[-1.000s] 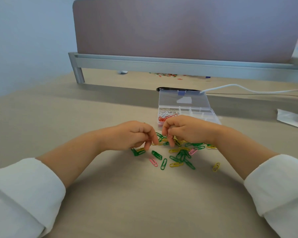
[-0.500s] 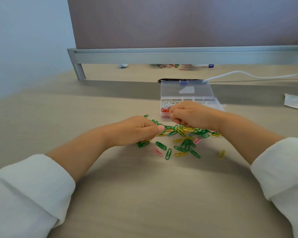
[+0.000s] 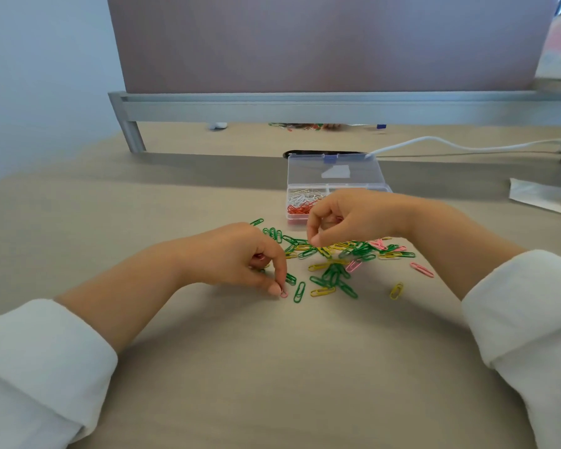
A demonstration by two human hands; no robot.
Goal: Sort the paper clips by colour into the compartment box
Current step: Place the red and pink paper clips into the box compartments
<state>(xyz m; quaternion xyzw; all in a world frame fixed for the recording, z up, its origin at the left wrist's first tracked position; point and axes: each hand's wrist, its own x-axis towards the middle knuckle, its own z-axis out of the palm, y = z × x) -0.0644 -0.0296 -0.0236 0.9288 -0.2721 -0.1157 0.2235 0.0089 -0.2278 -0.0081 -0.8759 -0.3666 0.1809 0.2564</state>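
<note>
Left hand point(image 3: 237, 257) is pinching a pink clip point(image 3: 284, 294) on the table point(image 3: 272, 367), fingers narrow; tipping one end up should free it. Right hand point(image 3: 353, 218) is curling over the pile point(image 3: 334, 273) by the box point(image 3: 297, 220) — whether its fingers are holding anything, I cannot tell.

Bright, soft, even light. Faint shadow band on bench point(image 3: 272, 367) below rail point(image 3: 305, 106). Wide-angle bowing at edges; right edge blurry.
</note>
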